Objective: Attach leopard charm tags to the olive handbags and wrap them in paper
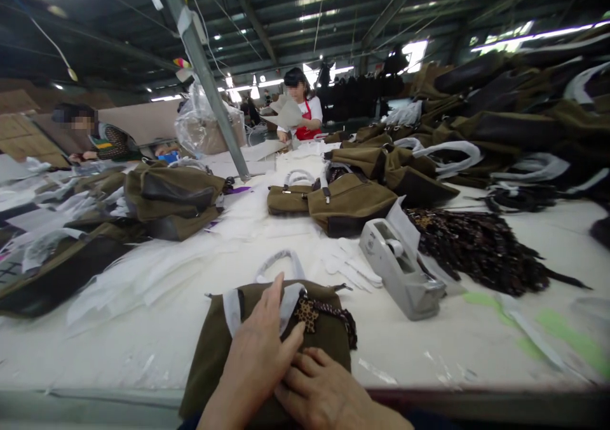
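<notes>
The left hand (252,354) is resting flat on an olive canvas handbag (328,338) lying at the near edge of the desk (457,347), its grip open and clasping nothing; the right hand (324,389) is pressing down open-fingered on the bag, just below a patterned charm (306,315) on a braided cord; white-wrapped handles (279,262) are arching beyond; a grey tape dispenser (400,268) is standing nearby.

Two bare hands (257,360) — dark sleeves (188,425) barely showing below them.
</notes>
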A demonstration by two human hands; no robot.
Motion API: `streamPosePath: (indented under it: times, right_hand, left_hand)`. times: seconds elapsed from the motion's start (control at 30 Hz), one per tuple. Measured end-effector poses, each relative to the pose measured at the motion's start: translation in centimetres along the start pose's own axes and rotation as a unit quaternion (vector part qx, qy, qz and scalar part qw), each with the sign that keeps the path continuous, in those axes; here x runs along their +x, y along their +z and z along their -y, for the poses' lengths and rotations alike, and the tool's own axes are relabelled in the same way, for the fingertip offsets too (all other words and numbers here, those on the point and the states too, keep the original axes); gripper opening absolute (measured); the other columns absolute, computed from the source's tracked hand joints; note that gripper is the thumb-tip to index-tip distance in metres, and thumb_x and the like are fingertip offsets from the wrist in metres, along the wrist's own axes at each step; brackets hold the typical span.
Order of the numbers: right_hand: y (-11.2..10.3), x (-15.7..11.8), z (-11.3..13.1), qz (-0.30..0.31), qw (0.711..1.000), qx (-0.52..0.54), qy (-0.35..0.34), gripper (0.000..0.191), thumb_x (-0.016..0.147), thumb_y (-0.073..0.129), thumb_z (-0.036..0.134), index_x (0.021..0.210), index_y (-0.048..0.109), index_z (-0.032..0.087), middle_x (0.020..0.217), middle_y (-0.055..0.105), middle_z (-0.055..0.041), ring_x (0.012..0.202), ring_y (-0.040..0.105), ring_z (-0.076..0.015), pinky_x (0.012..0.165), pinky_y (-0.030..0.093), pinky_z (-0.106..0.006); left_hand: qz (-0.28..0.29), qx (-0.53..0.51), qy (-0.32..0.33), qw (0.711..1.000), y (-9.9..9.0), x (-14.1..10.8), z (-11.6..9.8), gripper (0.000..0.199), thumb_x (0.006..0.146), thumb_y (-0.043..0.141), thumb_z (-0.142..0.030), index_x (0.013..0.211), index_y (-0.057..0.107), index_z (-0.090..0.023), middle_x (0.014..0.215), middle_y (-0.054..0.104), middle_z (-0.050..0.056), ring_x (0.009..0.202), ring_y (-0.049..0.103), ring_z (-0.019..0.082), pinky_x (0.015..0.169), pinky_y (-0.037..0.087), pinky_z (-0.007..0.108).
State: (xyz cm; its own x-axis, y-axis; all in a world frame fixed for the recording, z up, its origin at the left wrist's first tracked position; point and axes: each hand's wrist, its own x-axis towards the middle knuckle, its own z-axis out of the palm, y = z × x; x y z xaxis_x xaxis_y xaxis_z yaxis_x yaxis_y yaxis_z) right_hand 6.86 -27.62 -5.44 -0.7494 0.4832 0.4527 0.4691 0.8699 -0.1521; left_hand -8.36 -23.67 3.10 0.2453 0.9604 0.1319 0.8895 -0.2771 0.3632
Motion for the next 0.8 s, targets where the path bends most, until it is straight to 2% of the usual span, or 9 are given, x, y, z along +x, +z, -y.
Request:
streamPosePath:
  times: [0.07, 0.13, 0.2, 0.33, 0.43, 0.57, 0.63, 0.7, 0.8]
  right_hand:
    - [0.1, 0.0, 0.0, 0.018, 1.000, 0.008, 0.005, 0.041, 0.101, 0.042, 0.049, 0.128, 0.053, 0.020, 0.123, 0.066, -0.0009, 0.107, 0.055, -0.0210, 0.084, 0.043, -0.037]
    - [-0.1, -0.1, 0.0, 0.028, 0.999, 0.012, 0.013, 0.038, 0.103, 0.040, 0.045, 0.128, 0.053, 0.021, 0.128, 0.064, -0.0008, 0.110, 0.054, -0.0205, 0.086, 0.043, -0.036]
    - [-0.4, -0.2, -0.1, 0.038, 0.999, 0.019, 0.019, 0.035, 0.103, 0.040, 0.042, 0.130, 0.053, 0.022, 0.134, 0.061, -0.0005, 0.117, 0.052, -0.0203, 0.092, 0.042, -0.035]
    - [-0.2, -0.5, -0.3, 0.052, 0.997, 0.042, 0.031, 0.038, 0.100, 0.048, 0.044, 0.131, 0.052, 0.023, 0.135, 0.060, -0.0016, 0.119, 0.051, -0.0210, 0.094, 0.042, -0.036]
    - [0.5, -0.2, -0.3, 0.040, 0.997, 0.053, 0.039, 0.033, 0.100, 0.050, 0.041, 0.128, 0.055, 0.024, 0.132, 0.062, -0.0007, 0.116, 0.053, -0.0207, 0.090, 0.044, -0.035]
    - [-0.5, 0.3, -0.3, 0.051, 0.995, 0.081, 0.042, 0.027, 0.099, 0.052, 0.038, 0.122, 0.059, 0.024, 0.117, 0.068, -0.0017, 0.106, 0.058, -0.0203, 0.085, 0.047, -0.034]
    - [-2.3, 0.4, -0.5, 0.039, 0.986, 0.155, 0.046, 0.026, 0.098, 0.055, 0.039, 0.119, 0.061, 0.024, 0.114, 0.068, -0.0020, 0.105, 0.059, -0.0176, 0.089, 0.047, -0.030]
    - [-4.2, 0.2, -1.0, -0.009, 0.970, 0.224, 0.097, 0.026, 0.097, 0.057, 0.035, 0.120, 0.060, 0.023, 0.118, 0.066, -0.0032, 0.111, 0.057, -0.0160, 0.097, 0.046, -0.028]
    - [-5.6, -0.4, -2.2, -0.094, 0.957, 0.173, 0.214, 0.030, 0.095, 0.054, 0.016, 0.124, 0.058, 0.020, 0.124, 0.062, -0.0086, 0.118, 0.052, -0.0199, 0.103, 0.046, -0.037]
  left_hand:
    - [-0.058, 0.063, 0.046, 0.995, 0.5, 1.6, -0.5, 0.066, 0.092, 0.056, -0.027, 0.152, 0.029, -0.021, 0.150, 0.045, 0.013, 0.129, 0.051, 0.031, 0.101, 0.048, 0.046]
    - [-0.089, 0.116, 0.092, 0.985, 0.8, 3.0, 0.1, 0.045, 0.094, 0.052, -0.020, 0.139, 0.050, -0.024, 0.144, 0.052, 0.010, 0.124, 0.053, 0.031, 0.102, 0.046, 0.048]
    - [-0.132, 0.151, 0.100, 0.975, 0.5, 4.2, 1.3, 0.034, 0.094, 0.053, -0.019, 0.127, 0.060, -0.021, 0.137, 0.057, 0.012, 0.122, 0.053, 0.032, 0.106, 0.041, 0.051]
    - [-0.244, 0.155, 0.076, 0.954, -1.2, 4.8, 2.1, 0.048, 0.092, 0.058, -0.024, 0.139, 0.050, -0.019, 0.149, 0.044, 0.016, 0.137, 0.037, 0.037, 0.116, 0.022, 0.057]
    - [-0.184, 0.075, 0.124, 0.972, -0.7, 3.8, 0.9, 0.031, 0.096, 0.052, -0.027, 0.125, 0.057, -0.021, 0.133, 0.057, 0.013, 0.125, 0.049, 0.030, 0.110, 0.034, 0.046]
    - [-0.023, -0.015, 0.041, 0.999, 2.9, 2.6, 0.1, 0.028, 0.095, 0.053, -0.040, 0.114, 0.057, -0.019, 0.109, 0.062, 0.010, 0.102, 0.059, 0.027, 0.088, 0.048, 0.040]
    - [0.004, -0.029, 0.014, 0.999, 4.3, 2.5, 0.6, 0.026, 0.094, 0.054, -0.039, 0.111, 0.057, -0.020, 0.105, 0.062, 0.009, 0.101, 0.059, 0.028, 0.087, 0.048, 0.041]
    - [0.009, -0.055, 0.009, 0.998, 5.0, 2.5, 1.1, 0.021, 0.093, 0.056, -0.036, 0.106, 0.057, -0.020, 0.103, 0.062, 0.008, 0.100, 0.059, 0.028, 0.086, 0.046, 0.041]
    - [0.016, -0.157, -0.018, 0.987, 4.7, 2.7, 1.6, 0.014, 0.092, 0.056, -0.034, 0.096, 0.057, -0.021, 0.092, 0.063, 0.004, 0.087, 0.059, 0.023, 0.077, 0.045, 0.035]
